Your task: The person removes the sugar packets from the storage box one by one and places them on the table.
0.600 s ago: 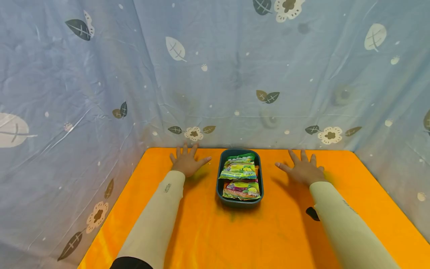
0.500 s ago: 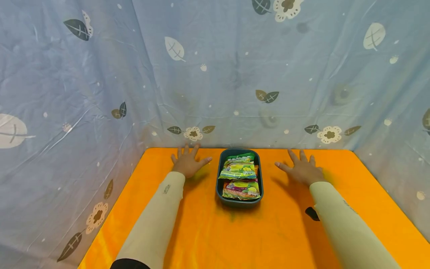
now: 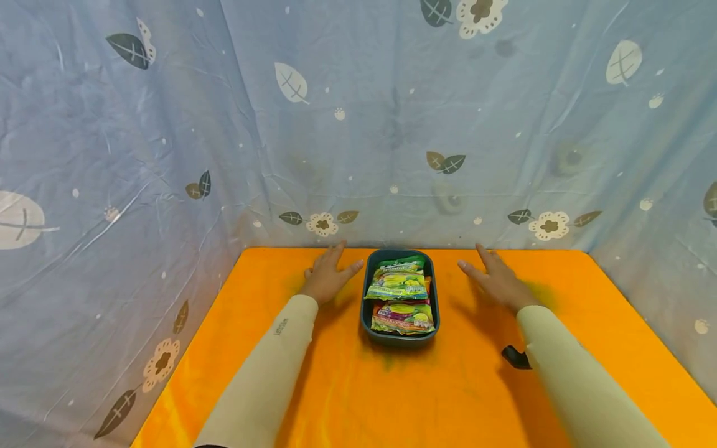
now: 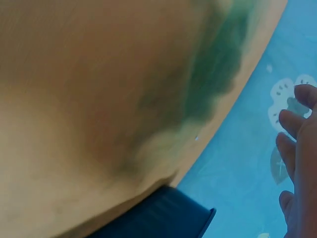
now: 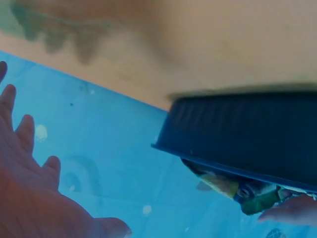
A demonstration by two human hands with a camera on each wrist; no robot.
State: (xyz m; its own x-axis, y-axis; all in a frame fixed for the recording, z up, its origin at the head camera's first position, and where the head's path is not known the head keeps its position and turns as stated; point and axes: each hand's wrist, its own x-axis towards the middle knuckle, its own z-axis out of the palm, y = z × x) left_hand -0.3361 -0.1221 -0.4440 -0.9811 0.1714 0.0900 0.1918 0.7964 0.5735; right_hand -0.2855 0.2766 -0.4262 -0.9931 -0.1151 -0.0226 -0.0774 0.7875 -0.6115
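A dark blue-grey rectangular tub (image 3: 399,340) sits toward the back of the table. Inside it lie shiny packets: a green and yellow packet (image 3: 398,281) at the back and a red-orange and purple packet (image 3: 402,316) in front. My left hand (image 3: 327,277) is beside the tub's left wall, its thumb close to the rim, holding nothing. Farther off on the right side, my right hand (image 3: 498,283) has its fingers extended and its palm turned toward the tub. In the right wrist view, a gap shows between that hand (image 5: 37,183) and the tub wall (image 5: 242,134).
An orange table (image 3: 358,398) lies under everything. Leaf-and-flower patterned blue curtain (image 3: 386,124) closes off the back and both sides, right behind the tub. A black strap end (image 3: 515,358) hangs by the right sleeve.
Both hands have turned from palms down to palms facing inward. The left hand has shifted right, nearer the tub; the right hand stays at about the same distance. Tub and packets have not moved.
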